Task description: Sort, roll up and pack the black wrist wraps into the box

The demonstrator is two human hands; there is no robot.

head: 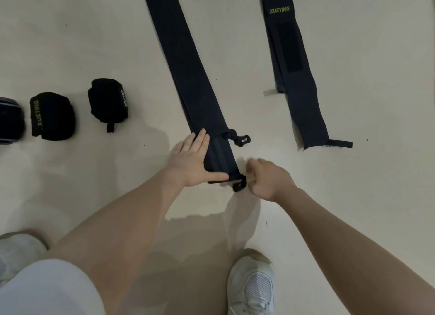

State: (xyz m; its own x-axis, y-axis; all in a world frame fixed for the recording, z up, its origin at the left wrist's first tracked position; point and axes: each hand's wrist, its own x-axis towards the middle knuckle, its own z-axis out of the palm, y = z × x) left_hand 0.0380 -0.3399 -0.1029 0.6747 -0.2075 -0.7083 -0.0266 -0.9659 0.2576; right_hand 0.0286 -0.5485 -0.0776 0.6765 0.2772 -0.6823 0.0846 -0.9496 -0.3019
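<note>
A long black wrist wrap [183, 63] lies flat on the pale floor, running from the top centre down to my hands. My left hand [190, 161] lies flat with straight fingers against the wrap's near end, thumb along its bottom edge. My right hand [266, 178] is curled and pinches the black thumb loop [240, 185] at the wrap's near corner. A second loop [240, 139] sticks out a little higher on the right side. Another unrolled wrap [294, 79] with yellow XUEYING lettering lies to the right.
Two rolled black wraps [53, 117] [108, 101] stand on the floor at the left, with a third roll [9, 120] cut off by the left edge. My white shoe [253, 284] is at the bottom centre, my knee at the bottom left.
</note>
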